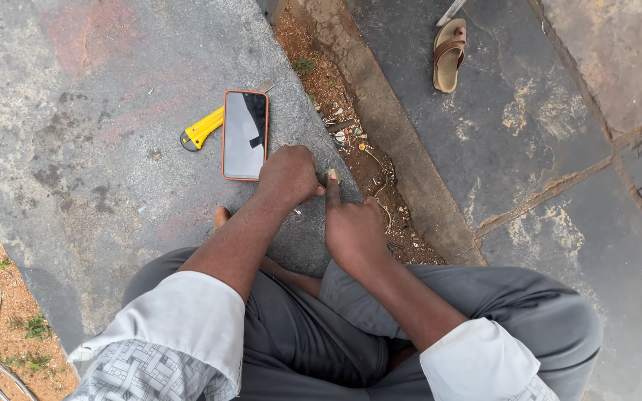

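1. A person is sitting cross-legged on a grey stone slab (98, 148), grey trousers and rolled white sleeves filling the bottom of the frame.
2. The left hand (287, 177) is curling into a loose fist at centre frame; I cannot tell what it is gripping.
3. The right hand (354, 230), just right of it, is closing around a small pale wooden piece (332, 175), forefinger stretched along it.
4. A black smartphone in an orange case (245, 134) is lying just above the left hand, touching a yellow utility knife (202, 129).
5. A brown sandal (448, 56) is resting at upper right.
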